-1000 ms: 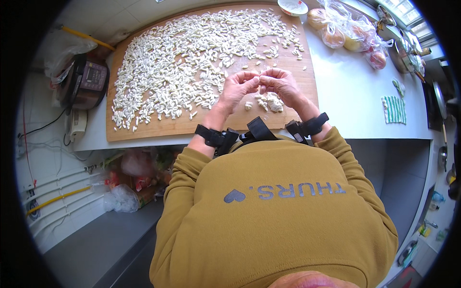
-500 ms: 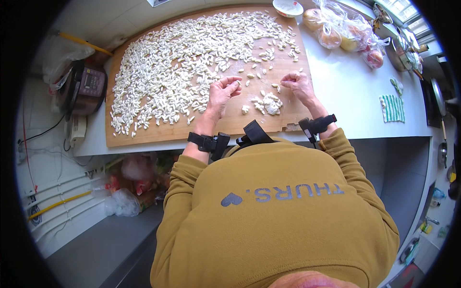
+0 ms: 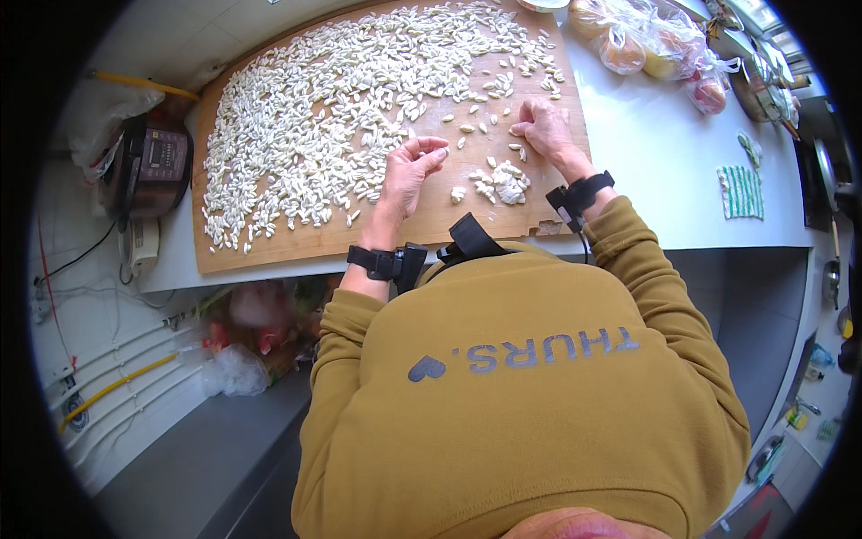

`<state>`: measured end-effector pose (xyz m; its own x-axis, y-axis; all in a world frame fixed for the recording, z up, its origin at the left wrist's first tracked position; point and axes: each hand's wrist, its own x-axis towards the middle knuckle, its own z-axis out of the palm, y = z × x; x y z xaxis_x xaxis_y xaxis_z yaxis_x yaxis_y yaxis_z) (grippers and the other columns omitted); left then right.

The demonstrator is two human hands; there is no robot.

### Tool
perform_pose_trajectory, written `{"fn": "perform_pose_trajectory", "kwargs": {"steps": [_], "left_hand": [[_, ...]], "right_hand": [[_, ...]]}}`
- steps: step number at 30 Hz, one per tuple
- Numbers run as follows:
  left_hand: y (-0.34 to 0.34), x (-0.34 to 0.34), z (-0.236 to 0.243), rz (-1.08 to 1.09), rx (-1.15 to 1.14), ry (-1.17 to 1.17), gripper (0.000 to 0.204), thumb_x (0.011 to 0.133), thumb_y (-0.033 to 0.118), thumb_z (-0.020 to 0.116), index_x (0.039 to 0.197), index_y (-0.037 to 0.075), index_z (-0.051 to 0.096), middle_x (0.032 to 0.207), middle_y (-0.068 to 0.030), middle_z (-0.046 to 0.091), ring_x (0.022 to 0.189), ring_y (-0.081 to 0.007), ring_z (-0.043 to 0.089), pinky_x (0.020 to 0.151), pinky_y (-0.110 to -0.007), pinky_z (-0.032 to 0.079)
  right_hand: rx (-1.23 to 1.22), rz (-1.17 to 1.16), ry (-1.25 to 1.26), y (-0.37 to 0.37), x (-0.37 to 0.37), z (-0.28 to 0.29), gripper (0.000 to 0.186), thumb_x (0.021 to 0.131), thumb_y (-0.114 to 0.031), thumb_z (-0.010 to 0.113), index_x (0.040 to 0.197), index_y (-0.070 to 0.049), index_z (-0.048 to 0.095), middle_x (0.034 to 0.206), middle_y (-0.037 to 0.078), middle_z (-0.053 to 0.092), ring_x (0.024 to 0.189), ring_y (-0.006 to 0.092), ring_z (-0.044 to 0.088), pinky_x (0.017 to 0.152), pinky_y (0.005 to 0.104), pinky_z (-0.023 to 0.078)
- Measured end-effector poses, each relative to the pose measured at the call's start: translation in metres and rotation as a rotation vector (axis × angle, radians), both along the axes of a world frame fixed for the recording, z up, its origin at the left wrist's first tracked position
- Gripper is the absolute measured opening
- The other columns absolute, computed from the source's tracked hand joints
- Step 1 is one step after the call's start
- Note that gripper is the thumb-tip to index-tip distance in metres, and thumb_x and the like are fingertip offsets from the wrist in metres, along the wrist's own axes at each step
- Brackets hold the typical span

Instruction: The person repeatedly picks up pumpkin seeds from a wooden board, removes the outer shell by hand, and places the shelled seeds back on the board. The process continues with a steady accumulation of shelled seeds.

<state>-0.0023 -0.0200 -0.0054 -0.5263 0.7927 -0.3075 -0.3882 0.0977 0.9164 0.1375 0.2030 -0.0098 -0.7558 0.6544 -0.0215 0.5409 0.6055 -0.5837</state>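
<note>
Many small white dough pieces (image 3: 305, 135), oval and shell-like, cover most of the wooden board (image 3: 269, 256). My left hand (image 3: 410, 175) is over the middle of the board, thumb and forefinger closed on a small white dough piece at their tips. To its right, my right hand (image 3: 548, 133) hovers low by some scattered pieces, its thumb and fingers pinched together. Whatever is between those fingertips is too small to make out. A little heap of white dough lumps (image 3: 509, 182) lies between the hands, nearer to me, with one separate lump (image 3: 458, 193) on its left.
Plastic bags of round fruit (image 3: 660, 54) rest on the white counter (image 3: 664, 180) beyond the board's right side. A green-striped cloth (image 3: 741, 192) lies further right, with a pot (image 3: 759, 94) behind it. A dark cooker (image 3: 157, 166) stands at the left.
My right hand has moved away from me and slightly left, from beside the heap toward the scattered pieces. My left hand stays nearly in place. The whole view has shifted slightly.
</note>
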Motion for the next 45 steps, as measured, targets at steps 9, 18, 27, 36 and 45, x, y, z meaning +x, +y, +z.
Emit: {"fn": "perform_pose_trajectory", "kwargs": {"steps": [9,18,27,36,45], "left_hand": [[0.024,0.005,0.005,0.005,-0.016,0.109,0.016,0.083,0.007,0.068,0.098,0.004,0.065,0.083,-0.0019,0.066,0.072,-0.0077,0.061,0.065,-0.020,0.051],[0.052,0.022,0.017,-0.044,0.136,0.296,0.017,0.084,0.007,0.066,0.100,0.002,0.063,0.087,-0.0040,0.064,0.076,-0.0085,0.061,0.069,-0.021,0.052],[0.046,0.021,0.024,-0.044,0.107,0.200,0.013,0.085,0.005,0.062,0.098,0.001,0.063,0.083,-0.0030,0.063,0.073,-0.0079,0.059,0.066,-0.022,0.050],[0.044,0.014,0.012,-0.042,-0.032,0.371,0.013,0.087,0.007,0.062,0.098,0.001,0.062,0.075,0.0001,0.061,0.064,-0.0056,0.055,0.060,-0.019,0.047],[0.029,0.002,0.003,0.051,-0.023,0.240,0.013,0.084,0.010,0.067,0.094,0.002,0.064,0.075,0.0008,0.062,0.062,-0.0047,0.055,0.058,-0.019,0.048]], "right_hand": [[-0.151,0.095,0.070,-0.001,0.002,0.011,0.024,0.079,0.005,0.050,0.094,-0.001,0.067,0.086,0.013,0.068,0.076,0.0203,0.064,0.070,0.0316,0.051],[-0.767,0.227,0.430,-0.042,0.000,0.038,0.019,0.090,-0.016,0.061,0.095,0.003,0.064,0.082,0.009,0.065,0.071,0.0113,0.062,0.064,0.0237,0.053],[-1.229,0.085,0.503,-0.035,0.005,0.042,0.012,0.085,-0.010,0.065,0.093,-0.001,0.064,0.085,0.008,0.065,0.074,0.0150,0.064,0.073,0.0264,0.055],[-1.327,0.171,0.485,-0.037,0.007,0.045,0.010,0.085,-0.008,0.065,0.092,-0.002,0.062,0.088,0.008,0.065,0.077,0.0159,0.066,0.075,0.0278,0.055],[-0.410,0.016,0.182,0.002,0.055,0.019,0.007,0.072,-0.001,0.068,0.079,-0.003,0.067,0.077,0.006,0.064,0.067,0.0137,0.060,0.064,0.0278,0.050]]}}
